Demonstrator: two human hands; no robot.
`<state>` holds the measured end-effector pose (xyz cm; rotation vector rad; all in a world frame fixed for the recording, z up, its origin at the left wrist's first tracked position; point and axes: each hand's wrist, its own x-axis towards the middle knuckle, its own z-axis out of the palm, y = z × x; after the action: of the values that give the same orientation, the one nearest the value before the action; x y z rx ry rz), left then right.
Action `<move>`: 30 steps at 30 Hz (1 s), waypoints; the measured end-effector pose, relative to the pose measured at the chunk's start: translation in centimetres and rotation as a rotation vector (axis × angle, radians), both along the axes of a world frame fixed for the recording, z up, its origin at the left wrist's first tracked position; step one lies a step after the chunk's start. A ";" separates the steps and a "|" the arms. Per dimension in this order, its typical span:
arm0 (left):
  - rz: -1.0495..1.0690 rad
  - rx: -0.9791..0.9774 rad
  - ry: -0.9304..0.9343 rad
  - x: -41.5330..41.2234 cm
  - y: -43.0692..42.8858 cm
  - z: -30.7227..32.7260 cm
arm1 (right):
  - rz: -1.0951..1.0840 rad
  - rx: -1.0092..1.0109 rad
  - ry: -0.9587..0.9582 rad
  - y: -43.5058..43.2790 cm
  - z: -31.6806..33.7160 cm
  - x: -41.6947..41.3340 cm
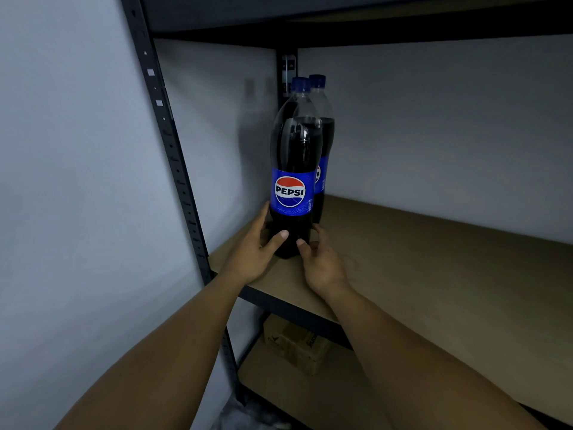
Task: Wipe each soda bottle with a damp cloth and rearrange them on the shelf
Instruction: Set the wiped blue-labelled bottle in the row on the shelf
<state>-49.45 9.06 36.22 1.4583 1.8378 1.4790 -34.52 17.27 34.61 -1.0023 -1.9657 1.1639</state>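
Two dark soda bottles with blue caps and blue Pepsi labels stand upright at the left end of a brown shelf board point(434, 274). The front bottle point(294, 156) has its logo facing me. The rear bottle point(324, 119) stands right behind it, mostly hidden. My left hand point(257, 252) grips the base of the front bottle from the left, thumb across its front. My right hand point(319, 262) holds the same base from the right, fingers curled round it. No cloth is in view.
The black metal upright point(173, 150) of the rack runs along the left, close to a grey wall. A dark upper shelf point(341, 29) hangs overhead. A cardboard box point(297, 342) sits on the lower board. The shelf board stretches to the right.
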 end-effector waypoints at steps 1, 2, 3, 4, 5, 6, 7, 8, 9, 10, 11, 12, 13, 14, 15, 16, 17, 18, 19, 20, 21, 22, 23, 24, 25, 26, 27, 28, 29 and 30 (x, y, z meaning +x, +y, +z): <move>-0.003 0.004 0.003 0.0 0.0 -0.1 | 0.002 0.002 0.005 0.0 0.0 0.0; -0.008 0.003 -0.002 0.0 0.0 -0.1 | 0.005 0.003 0.010 -0.1 0.1 0.1; -0.016 0.001 -0.011 0.0 0.0 -0.1 | 0.006 0.002 0.014 -0.2 0.2 0.1; -0.020 -0.001 -0.015 -0.1 0.0 -0.1 | 0.008 0.001 0.016 -0.2 0.3 0.1; -0.018 -0.005 -0.011 -0.1 0.0 -0.2 | 0.012 0.001 0.015 -0.2 0.3 0.1; -0.013 -0.008 -0.005 -0.1 0.0 -0.2 | 0.015 0.004 0.015 -0.2 0.3 0.1; -0.005 -0.013 0.000 -0.1 0.1 -0.2 | 0.017 0.004 0.017 -0.2 0.4 0.1; 0.006 -0.019 -0.001 -0.1 0.1 -0.2 | 0.018 -0.002 0.024 -0.2 0.4 0.2; 0.028 -0.027 -0.002 -0.2 0.1 -0.3 | 0.019 -0.011 0.033 -0.3 0.3 0.3; 0.061 -0.032 -0.004 -0.2 0.0 -0.4 | 0.018 -0.021 0.046 -0.5 0.4 0.5; 0.107 -0.038 0.000 -0.2 0.0 -0.4 | 0.016 -0.033 0.062 -0.6 0.5 0.7; 0.157 -0.047 0.007 -0.1 -0.1 -0.4 | 0.013 -0.050 0.077 -0.8 0.7 1.0; 0.206 -0.060 0.019 -0.1 -0.3 -0.4 | 0.008 -0.069 0.087 -1.0 0.9 1.3; 0.245 -0.073 0.029 0.0 -0.4 -0.4 | 0.004 -0.092 0.095 -1.3 1.1 1.7; 0.272 -0.082 0.033 0.2 -0.7 -0.4 | 0.001 -0.119 0.101 -1.5 1.2 2.2; 0.290 -0.091 0.032 0.5 -1.0 -0.3 | 0.005 -0.149 0.095 -1.6 1.2 2.8; 0.296 -0.100 0.027 0.9 -1.3 -0.2 | 0.018 -0.184 0.078 -1.6 1.2 3.5; 0.291 -0.106 0.025 1.4 -1.6 -0.1 | 0.040 -0.220 0.063 -1.5 1.1 4.4; 0.277 -0.111 0.028 2.0 -1.8 0.1 | 0.071 -0.250 0.042 -1.3 1.2 5.4; 0.255 -0.114 0.035 2.6 -2.0 0.2 | 0.105 -0.270 0.017 -0.9 1.5 6.6; 0.226 -0.118 0.051 3.5 -2.0 0.6 | 0.132 -0.263 -0.020 -0.5 2.1 8.1; 0.193 -0.123 0.070 4.5 -1.9 1.2 | 0.149 -0.232 -0.058 0.1 2.9 9.7; 0.157 -0.124 0.088 5.7 -1.6 1.9 | 0.153 -0.188 -0.083 0.7 3.7 11.5; 0.118 -0.113 0.107 7.1 -1.1 2.7 | 0.140 -0.142 -0.082 1.3 4.7 13.6; 0.079 -0.101 0.127 8.7 -0.6 3.6 | 0.110 -0.101 -0.062 1.8 5.7 15.8; 0.038 -0.091 0.139 10.5 0.1 4.5 | 0.068 -0.066 -0.050 2.4 6.6 18.2; -0.002 -0.087 0.140 12.5 1.0 5.4 | 0.022 -0.038 -0.044 2.8 7.6 20.7; -0.045 -0.081 0.133 14.5 2.0 6.3 | -0.030 -0.016 -0.044 3.3 8.4 23.3; -0.087 -0.068 0.124 16.7 3.1 7.1 | -0.082 0.004 -0.041 3.7 9.1 25.9; -0.129 -0.048 0.117 18.9 4.2 7.9 | -0.132 0.024 -0.042 4.1 9.8 28.6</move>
<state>-30.53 13.29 44.13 1.6382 1.7949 1.3056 -5.91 21.42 44.42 -1.1340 -1.9098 1.0525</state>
